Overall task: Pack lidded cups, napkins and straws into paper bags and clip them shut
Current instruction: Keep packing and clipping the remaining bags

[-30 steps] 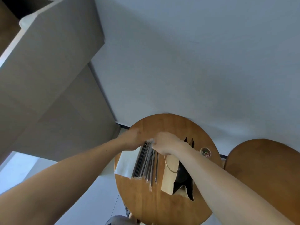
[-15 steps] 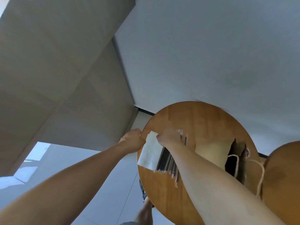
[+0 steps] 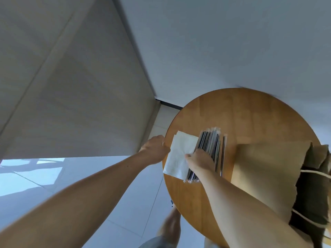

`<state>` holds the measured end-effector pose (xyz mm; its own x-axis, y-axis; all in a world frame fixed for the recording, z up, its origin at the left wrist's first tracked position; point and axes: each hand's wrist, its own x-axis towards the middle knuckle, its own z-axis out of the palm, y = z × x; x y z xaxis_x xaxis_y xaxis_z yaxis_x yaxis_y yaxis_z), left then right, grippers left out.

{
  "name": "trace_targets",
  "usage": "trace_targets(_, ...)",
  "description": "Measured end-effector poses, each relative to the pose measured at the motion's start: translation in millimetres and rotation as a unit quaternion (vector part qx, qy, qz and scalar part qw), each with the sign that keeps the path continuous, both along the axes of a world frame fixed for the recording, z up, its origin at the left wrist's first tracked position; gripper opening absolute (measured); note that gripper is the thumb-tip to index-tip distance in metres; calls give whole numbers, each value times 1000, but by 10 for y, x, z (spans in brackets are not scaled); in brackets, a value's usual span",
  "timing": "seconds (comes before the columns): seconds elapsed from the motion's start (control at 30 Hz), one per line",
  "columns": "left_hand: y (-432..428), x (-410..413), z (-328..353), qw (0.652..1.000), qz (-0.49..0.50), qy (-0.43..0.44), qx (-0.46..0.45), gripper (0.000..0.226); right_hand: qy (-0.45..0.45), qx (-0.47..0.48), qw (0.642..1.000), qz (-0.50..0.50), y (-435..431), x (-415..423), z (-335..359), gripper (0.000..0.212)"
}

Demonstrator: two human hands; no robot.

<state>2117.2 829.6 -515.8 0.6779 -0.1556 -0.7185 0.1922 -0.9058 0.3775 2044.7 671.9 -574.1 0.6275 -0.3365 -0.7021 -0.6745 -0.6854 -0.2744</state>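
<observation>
Packing looks barely begun. One brown paper bag (image 3: 268, 167) lies on its side to the right of the right grip (image 3: 200, 160), its dark mouth facing away from that grip with twine handles (image 3: 315, 173) trailing. What it holds cannot be made out. No lidded cup or clip shows anywhere.

The right grip rests on a bundle of wrapped straws (image 3: 209, 144), thumb touching the white napkins (image 3: 179, 154) just to its left. Whether it pinches anything I cannot tell. The left grip (image 3: 154, 151) sits at the rim, beside the napkins' far-left edge, seen from behind, so its hold is unclear too. Judging by this, napkins and straws have yet to go in, and clipping is still ahead.

The surface (image 3: 241, 113) is a round wooden top. Beyond both grips rises a pale grey wall (image 3: 215, 42), with beige panelling (image 3: 71, 86) left of the left grip. Below lies a light tiled floor (image 3: 125, 203).
</observation>
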Motion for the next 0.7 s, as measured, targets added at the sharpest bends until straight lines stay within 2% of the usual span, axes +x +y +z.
trace_targets(0.2,-28,-76,-14,1000,-4,10,3,35,-21,-52,998,36,-64,-57,51,43)
trace_targets(0.57,-7,-178,72,1000,-6,20,-6,44,-85,-89,991,45,-42,-209,139,40)
trace_targets(0.63,-7,-190,68,1000,0,24,-7,46,-98,-65,993,25,-25,-240,150,31)
trace_targets(0.7,-12,-190,74,1000,9,27,-11,45,-124,21,991,-44,-16,-269,156,16)
